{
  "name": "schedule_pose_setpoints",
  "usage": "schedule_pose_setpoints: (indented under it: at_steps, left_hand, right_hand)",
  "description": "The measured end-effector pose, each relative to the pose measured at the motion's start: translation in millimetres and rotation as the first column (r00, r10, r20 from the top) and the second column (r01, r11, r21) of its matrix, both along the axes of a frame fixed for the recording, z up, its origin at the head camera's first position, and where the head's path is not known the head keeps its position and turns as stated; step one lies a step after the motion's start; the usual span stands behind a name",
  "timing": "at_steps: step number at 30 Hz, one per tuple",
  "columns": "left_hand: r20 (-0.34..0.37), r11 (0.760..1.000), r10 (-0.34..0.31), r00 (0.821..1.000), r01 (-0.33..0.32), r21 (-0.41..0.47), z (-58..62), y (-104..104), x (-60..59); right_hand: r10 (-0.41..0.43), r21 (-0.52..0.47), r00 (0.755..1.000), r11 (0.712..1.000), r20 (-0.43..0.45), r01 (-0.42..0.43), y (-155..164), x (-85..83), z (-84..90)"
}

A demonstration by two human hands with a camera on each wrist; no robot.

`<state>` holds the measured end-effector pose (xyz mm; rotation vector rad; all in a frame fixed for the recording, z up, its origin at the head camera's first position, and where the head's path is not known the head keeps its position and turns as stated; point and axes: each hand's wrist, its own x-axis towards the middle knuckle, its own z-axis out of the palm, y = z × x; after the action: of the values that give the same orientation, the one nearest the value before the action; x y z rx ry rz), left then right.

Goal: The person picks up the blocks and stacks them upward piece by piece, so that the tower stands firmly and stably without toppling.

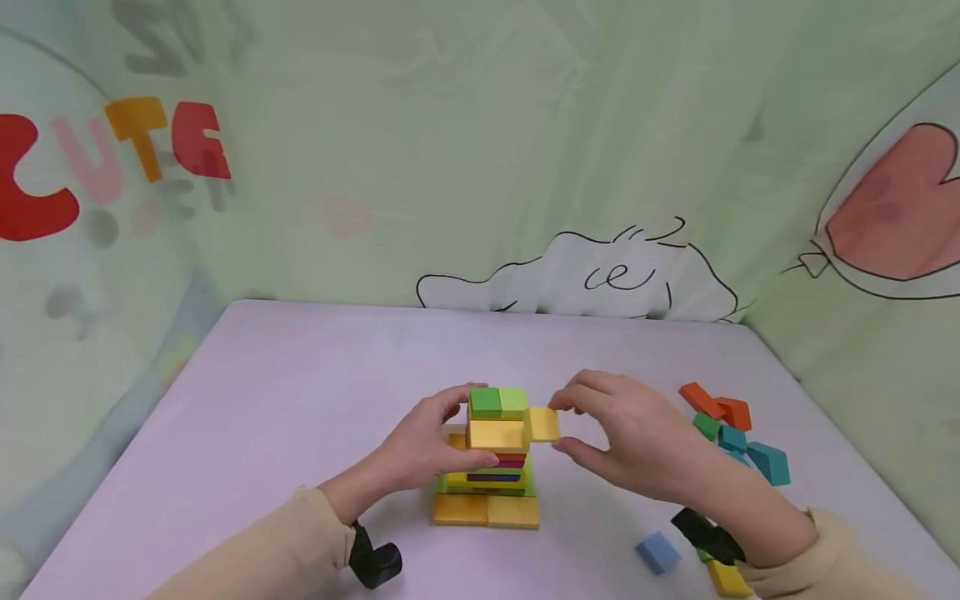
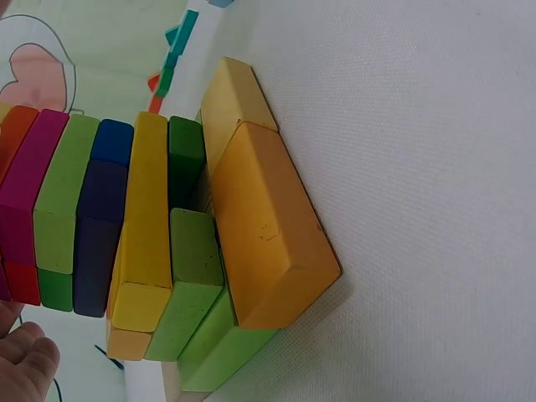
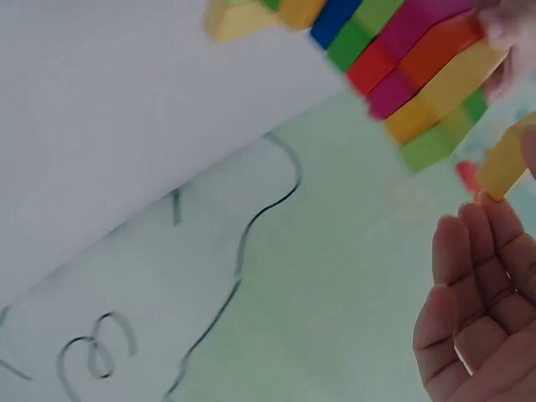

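Observation:
A tower of coloured wooden blocks stands on the table, with a green and a light green block on top and two orange-yellow blocks at its foot. My left hand grips its upper part from the left, thumb across the front and fingers round the back. Between thumb and fingertips my right hand pinches a yellow block, held just right of the tower's upper layers. In the left wrist view the stacked layers show from the side, the lowest orange block in front. The right wrist view shows the pinched block near the tower's top.
On the right of the table lie loose red blocks, a green block and teal blocks. Nearer the front are a blue block and a yellow block beside the right wrist. Printed curtains stand behind the table.

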<state>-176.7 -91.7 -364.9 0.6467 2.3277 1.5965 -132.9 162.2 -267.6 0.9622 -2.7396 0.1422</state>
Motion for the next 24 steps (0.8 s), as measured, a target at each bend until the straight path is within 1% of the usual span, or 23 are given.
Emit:
schedule_pose_setpoints:
  at_steps: [2, 4, 7, 11, 17, 24]
  left_hand:
    - [-0.006, 1.0, -0.013, 1.0, 0.013, 0.01, -0.4, 0, -0.7]
    - [-0.011, 1.0, -0.022, 1.0, 0.022, 0.016, 0.0, 0, -1.0]
    - [-0.026, 0.999, -0.035, 0.999, 0.035, 0.024, 1.0, 0, -1.2]
    - [-0.037, 0.999, -0.036, 0.999, 0.037, 0.024, 2.4, 0, -0.3]
    - [-0.048, 0.999, -0.036, 0.998, 0.037, 0.021, 1.8, 0, -0.8]
    - [-0.03, 0.999, -0.034, 0.999, 0.034, 0.02, 0.9, -1, 0.0]
  right_hand:
    - [0.046, 0.049, 0.998, 0.998, -0.041, -0.044, -17, 0.8, -0.1]
    - [0.081, 0.071, 0.994, 0.995, -0.074, -0.076, -31, 0.8, -3.2]
    - [0.102, 0.09, 0.99, 0.992, -0.096, -0.093, -45, -0.7, -8.6]
    - [0.081, 0.105, 0.994, 0.992, -0.079, -0.073, -53, -3.1, -12.2]
    - [0.063, 0.1, 0.995, 0.993, -0.075, -0.055, -55, -4.4, -13.3]
    - [0.048, 0.1, 0.994, 0.994, -0.098, -0.038, -54, -4.7, -13.8]
